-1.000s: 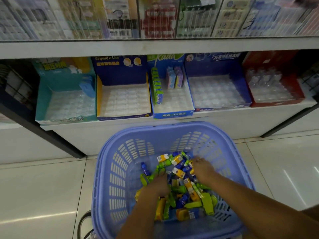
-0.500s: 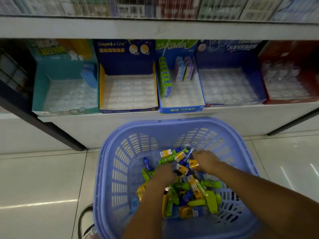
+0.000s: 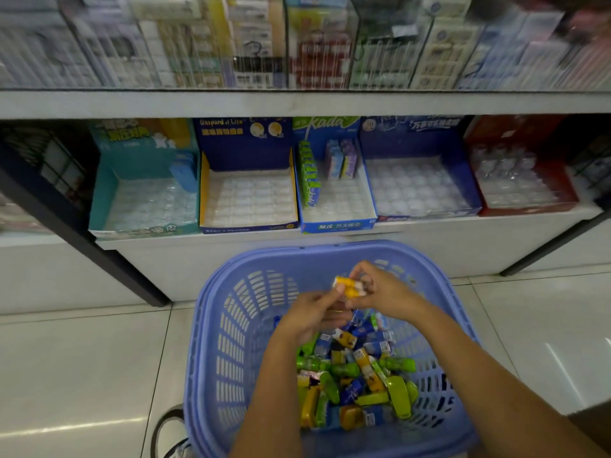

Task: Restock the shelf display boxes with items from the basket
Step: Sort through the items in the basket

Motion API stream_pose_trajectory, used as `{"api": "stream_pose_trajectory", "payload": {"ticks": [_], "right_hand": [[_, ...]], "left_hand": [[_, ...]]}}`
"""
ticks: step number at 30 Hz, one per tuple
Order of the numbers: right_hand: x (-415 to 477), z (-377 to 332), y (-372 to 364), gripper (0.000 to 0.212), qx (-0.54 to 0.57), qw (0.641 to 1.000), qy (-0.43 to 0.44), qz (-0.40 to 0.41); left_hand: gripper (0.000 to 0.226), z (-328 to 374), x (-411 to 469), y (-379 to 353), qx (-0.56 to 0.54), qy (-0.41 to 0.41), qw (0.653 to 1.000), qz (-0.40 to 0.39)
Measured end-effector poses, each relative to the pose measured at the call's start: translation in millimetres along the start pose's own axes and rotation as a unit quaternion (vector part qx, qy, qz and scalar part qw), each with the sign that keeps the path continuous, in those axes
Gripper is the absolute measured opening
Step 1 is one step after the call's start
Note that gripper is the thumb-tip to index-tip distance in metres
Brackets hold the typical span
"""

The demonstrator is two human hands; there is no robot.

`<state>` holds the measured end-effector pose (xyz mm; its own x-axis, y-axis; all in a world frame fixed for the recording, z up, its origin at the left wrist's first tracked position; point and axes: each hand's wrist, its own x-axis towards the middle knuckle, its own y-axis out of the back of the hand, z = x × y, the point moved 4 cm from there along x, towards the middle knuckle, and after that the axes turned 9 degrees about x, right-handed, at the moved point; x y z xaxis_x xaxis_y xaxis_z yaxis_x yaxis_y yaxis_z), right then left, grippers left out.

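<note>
Two hands are up over the basket (image 3: pixel 211 325). The right hand (image 3: pixel 383 289) pinches a yellow pack (image 3: pixel 348 286) in its curled fingers. The left hand (image 3: pixel 312 312) is curled too. Its fingertips reach the end of that pack, but I cannot tell if it grips. The yellow pack is in the air over the far side of the basket, not in any box.

The basket is blue and sits on the floor (image 3: pixel 82 358), near the shelf (image 3: pixel 297 104). A heap (image 3: pixel 357 375) of small green, yellow and blue packs lies in it.

Five boxes stand side by side on the shelf: a teal box (image 3: pixel 99 200), a navy box (image 3: pixel 248 228), a blue box (image 3: pixel 337 226), a dark box (image 3: pixel 426 143) and a red box (image 3: pixel 515 133). The blue box has a row of green packs (image 3: pixel 309 173) along its left wall and purple packs (image 3: pixel 340 158) at the back.
</note>
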<state>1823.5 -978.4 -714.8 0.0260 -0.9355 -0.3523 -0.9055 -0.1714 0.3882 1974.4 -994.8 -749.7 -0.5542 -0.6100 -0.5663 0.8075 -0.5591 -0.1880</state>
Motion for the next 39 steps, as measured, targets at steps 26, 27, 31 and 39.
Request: {"api": "stream_pose_trajectory", "payload": {"ticks": [26, 27, 31, 39], "right_hand": [[59, -247, -46, 0.015, -0.019, 0.953, 0.285, 0.102], [71, -261, -58, 0.020, -0.035, 0.951, 0.291, 0.095], [109, -306, -99, 0.025, -0.042, 0.954, 0.290, 0.067], [148, -291, -77, 0.023, -0.025, 0.952, 0.181, 0.247]], "left_hand": [[0.024, 132, -138, 128, -0.082, -0.289, 0.899, 0.319], [0.024, 129, -142, 137, -0.133, -0.297, 0.883, 0.338], [0.016, 116, -157, 165, -0.257, -0.318, 0.819, 0.401], [0.014, 109, -163, 184, -0.304, -0.321, 0.800, 0.404]]}}
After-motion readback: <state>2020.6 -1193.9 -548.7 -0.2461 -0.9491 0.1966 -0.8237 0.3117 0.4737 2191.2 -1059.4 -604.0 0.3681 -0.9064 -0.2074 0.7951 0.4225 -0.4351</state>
